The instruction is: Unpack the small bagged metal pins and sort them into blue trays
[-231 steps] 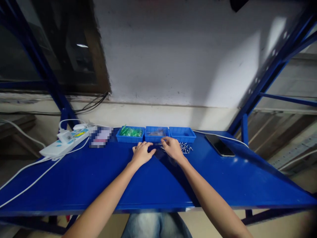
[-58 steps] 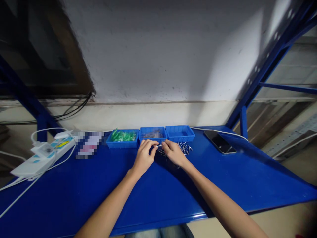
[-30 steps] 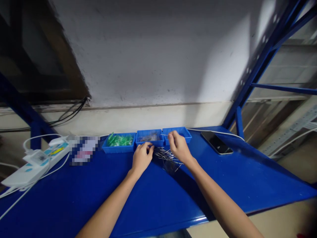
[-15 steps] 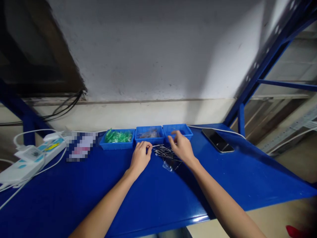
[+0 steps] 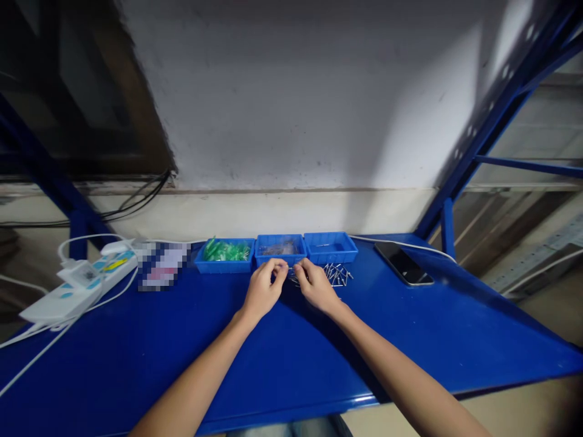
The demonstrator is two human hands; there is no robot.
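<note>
A: How do the hands stand?
B: The left hand [image 5: 263, 287] and right hand [image 5: 317, 287] face each other, just apart, each with thumb and fingers drawn close. A shiny metal piece [image 5: 291, 267] shows in the gap; I can't tell which fingers grip it.
A: And the loose ones?
B: The pile of metal pieces [image 5: 337, 275] lies on the blue table [image 5: 419, 340], partly hidden by the right hand, in front of the right tray [image 5: 336, 257].
A: Room at the back?
B: Tight. The left tray [image 5: 224, 267], middle tray [image 5: 263, 260] and right tray line the rear, the fingertips near the middle one's front wall.
A: Sideways?
B: More. The phone [image 5: 403, 263] lies well right, the power strip [image 5: 59, 308] well left. A wide stretch of tabletop reaches the front edge [image 5: 364, 400] beneath the forearms.
</note>
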